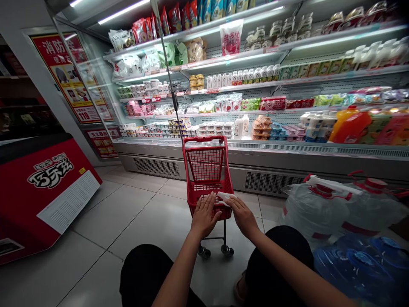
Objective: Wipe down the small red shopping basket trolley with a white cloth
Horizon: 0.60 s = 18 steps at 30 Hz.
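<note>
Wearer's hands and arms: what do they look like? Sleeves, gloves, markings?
Left hand and right hand: ungloved, five-fingered, slim fingers. Forearms bare to the frame edge; no sleeves in view. No watch, bracelet, cable or printed marking visible on either wrist. Rings: too small to tell. Also worn: black legwear over both knees.

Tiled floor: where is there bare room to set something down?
Bare floor lies between the red freezer and red cart, in front of the chiller. Crowded: the right, with clear jugs and blue jugs.
</note>
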Each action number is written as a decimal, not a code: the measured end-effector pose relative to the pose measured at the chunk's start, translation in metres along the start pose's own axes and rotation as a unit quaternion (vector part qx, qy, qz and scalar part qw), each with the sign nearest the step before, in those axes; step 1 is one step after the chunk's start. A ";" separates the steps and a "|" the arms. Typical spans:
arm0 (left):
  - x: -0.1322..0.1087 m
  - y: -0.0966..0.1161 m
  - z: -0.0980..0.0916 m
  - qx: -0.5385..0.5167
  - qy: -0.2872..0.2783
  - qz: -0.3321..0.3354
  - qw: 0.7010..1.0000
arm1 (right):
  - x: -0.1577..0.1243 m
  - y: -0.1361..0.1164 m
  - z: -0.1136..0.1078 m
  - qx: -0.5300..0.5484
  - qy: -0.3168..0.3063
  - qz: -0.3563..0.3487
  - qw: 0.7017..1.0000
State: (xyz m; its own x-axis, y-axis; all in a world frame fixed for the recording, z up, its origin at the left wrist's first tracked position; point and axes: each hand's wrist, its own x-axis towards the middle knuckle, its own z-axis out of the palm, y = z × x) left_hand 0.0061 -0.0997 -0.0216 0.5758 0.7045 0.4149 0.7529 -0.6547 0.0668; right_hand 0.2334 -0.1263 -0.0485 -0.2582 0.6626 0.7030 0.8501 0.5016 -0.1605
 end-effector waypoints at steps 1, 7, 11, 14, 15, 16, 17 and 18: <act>-0.002 0.001 0.000 0.005 0.004 0.002 1.000 | -0.001 -0.007 0.000 0.002 0.004 0.011 1.000; -0.016 -0.021 -0.010 0.021 0.007 0.002 1.000 | 0.008 -0.045 -0.006 0.006 -0.031 0.003 1.000; -0.021 -0.046 -0.014 0.020 0.024 -0.094 0.995 | 0.017 -0.066 0.006 0.017 -0.040 -0.051 0.998; -0.024 -0.064 -0.016 0.020 0.025 -0.151 0.988 | 0.025 -0.060 0.014 0.026 -0.059 -0.137 0.988; -0.025 -0.069 -0.017 0.020 0.019 -0.161 0.987 | 0.029 -0.052 0.015 0.029 -0.066 -0.162 0.984; -0.026 -0.074 -0.018 0.018 0.011 -0.168 0.986 | 0.034 -0.043 0.015 0.030 -0.072 -0.177 0.981; -0.026 -0.078 -0.019 0.016 0.003 -0.174 0.985 | 0.039 -0.032 0.015 0.029 -0.075 -0.182 0.980; -0.026 -0.080 -0.020 0.013 -0.003 -0.180 0.984 | 0.044 -0.021 0.014 0.024 -0.075 -0.175 0.981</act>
State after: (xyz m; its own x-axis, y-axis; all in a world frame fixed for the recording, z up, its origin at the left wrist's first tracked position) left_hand -0.0756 -0.0717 -0.0194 0.2714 0.8913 0.3632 0.9162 -0.3548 0.1862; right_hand 0.1976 -0.0994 -0.0241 -0.5976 0.5181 0.6120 0.6758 0.7362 0.0367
